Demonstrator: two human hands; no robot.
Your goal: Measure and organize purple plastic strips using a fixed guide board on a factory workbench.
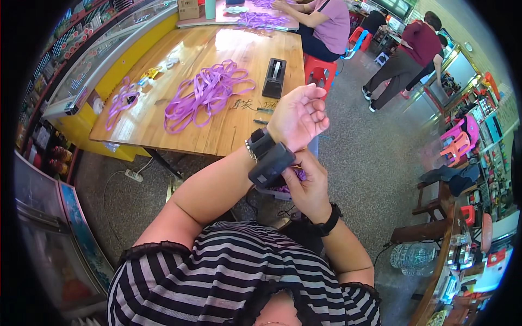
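My left hand (300, 118) is raised over the table's near right corner, palm showing and fingers loosely curled with nothing in them. A black strap circles its wrist, along with a beaded bracelet (250, 149). Against the underside of that wrist sits a black box-shaped device (272, 164). My right hand (309, 187) grips the device's right edge between thumb and fingers; the fingertips are partly hidden behind it. Another black band (329, 220) is on my right wrist. Beyond my left hand, a loose heap of purple ribbon (206, 95) lies on the wooden table (141, 122).
A black tape dispenser (274, 77) stands on the table beside the ribbon. A smaller purple ribbon bundle (120, 103) lies at left. Beneath my hands is a bin (276, 194) with purple pieces. A person in pink (331, 24) works at the far table; others stand at right.
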